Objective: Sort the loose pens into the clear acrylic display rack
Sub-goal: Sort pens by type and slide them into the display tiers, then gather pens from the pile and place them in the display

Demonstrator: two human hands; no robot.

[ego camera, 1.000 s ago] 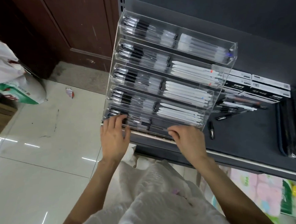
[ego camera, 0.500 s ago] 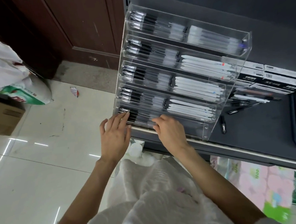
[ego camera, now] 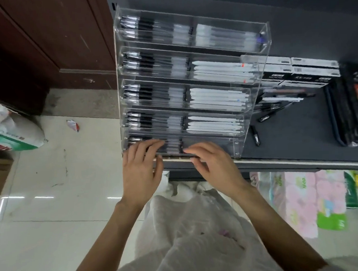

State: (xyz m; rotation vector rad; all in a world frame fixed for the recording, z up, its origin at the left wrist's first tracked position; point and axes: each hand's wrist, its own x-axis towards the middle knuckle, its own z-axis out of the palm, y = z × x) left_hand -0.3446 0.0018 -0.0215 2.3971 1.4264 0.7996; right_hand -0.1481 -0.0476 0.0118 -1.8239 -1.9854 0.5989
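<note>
The left hand (ego camera: 141,171) lies flat, with straight fingers on the black pens (ego camera: 151,144) in the lowest tier of the rack (ego camera: 193,80). The right hand (ego camera: 214,164) reaches in beside it with fingers loosely bent; it seems to hold nothing. Loose pens (ego camera: 271,114) lie on the shelf (ego camera: 295,140) right of the rack.

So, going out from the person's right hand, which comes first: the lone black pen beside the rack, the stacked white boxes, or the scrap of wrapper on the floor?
From the right hand:
1. Lone black pen, on the shelf just right of the rack.
2. Scrap of wrapper, on the floor to the left, beyond the left hand.
3. Stacked white boxes, back right on the shelf.
</note>
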